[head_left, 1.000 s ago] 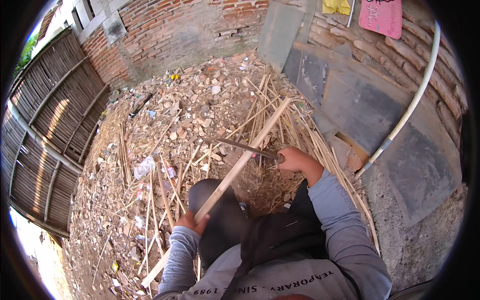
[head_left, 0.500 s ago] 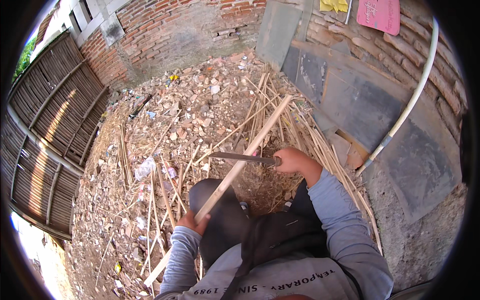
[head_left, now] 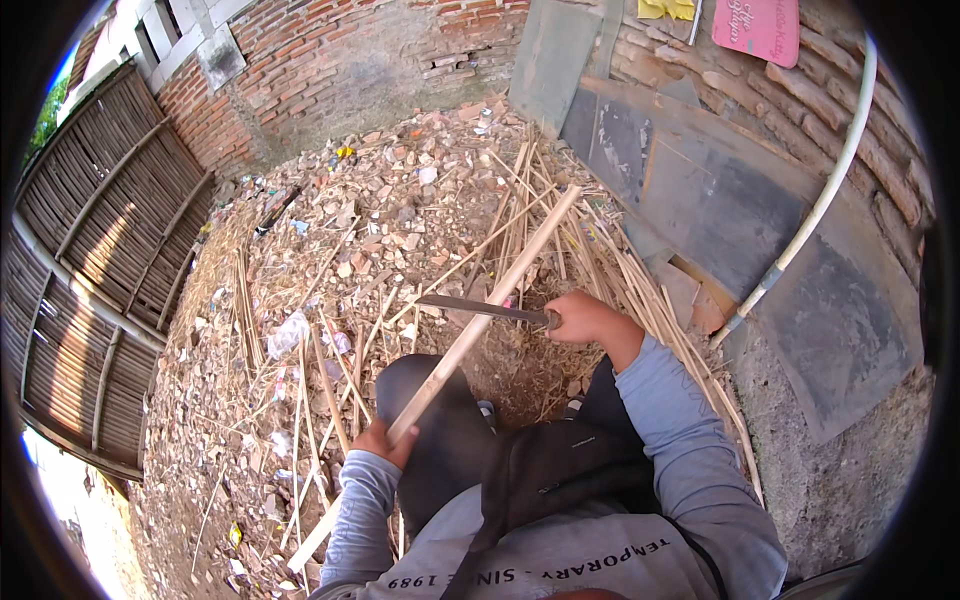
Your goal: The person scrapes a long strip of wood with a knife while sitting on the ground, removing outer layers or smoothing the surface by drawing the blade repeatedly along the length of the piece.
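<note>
My left hand [head_left: 388,443] is closed round the lower part of a long pale bamboo slat [head_left: 455,362]. The slat slants from beside my left forearm, over my left thigh, up to the far right. In my right hand [head_left: 585,318] is the handle of a machete [head_left: 478,308] with a dark, narrow blade. The blade points left and lies across the slat near its middle; whether its edge bites into the bamboo I cannot tell. Under the slat, between my knees, the ground [head_left: 525,375] is strewn with shavings.
Loose bamboo strips [head_left: 520,215] lie in a pile ahead, and more run along my right side. Thinner sticks [head_left: 310,430] rest at my left. Rubble covers the ground. Dark sheets [head_left: 720,220] and a pale pole [head_left: 825,200] lean by the right wall; a bamboo fence [head_left: 100,260] stands left.
The machete's tip and the slat's far end have shifted very slightly up and left. Both hands keep their hold; the view itself has moved a little.
</note>
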